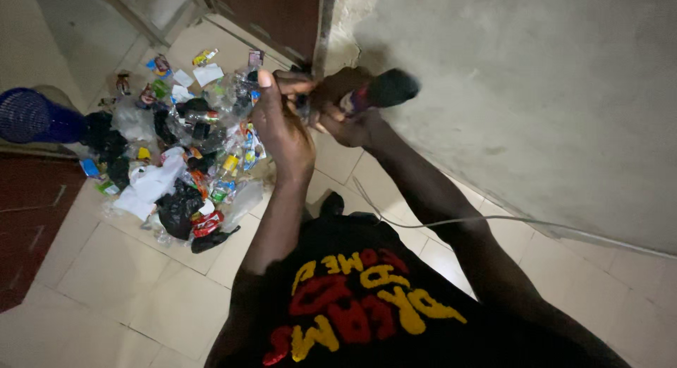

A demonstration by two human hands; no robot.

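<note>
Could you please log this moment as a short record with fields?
left hand: raised left hand, fingers curled at the top of a dark handle
right hand: right hand gripping a black brush-like head
floor: pale tiled floor bearing a heap of plastic bottles, wrappers and black bags
wall: grey plastered wall, thin white cable along its base
far left: blue perforated plastic basket

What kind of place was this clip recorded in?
Probably a home's indoor corner or hallway: pale square floor tiles, a rough grey plastered wall, a dark brown wooden door and a heap of plastic litter.
</note>
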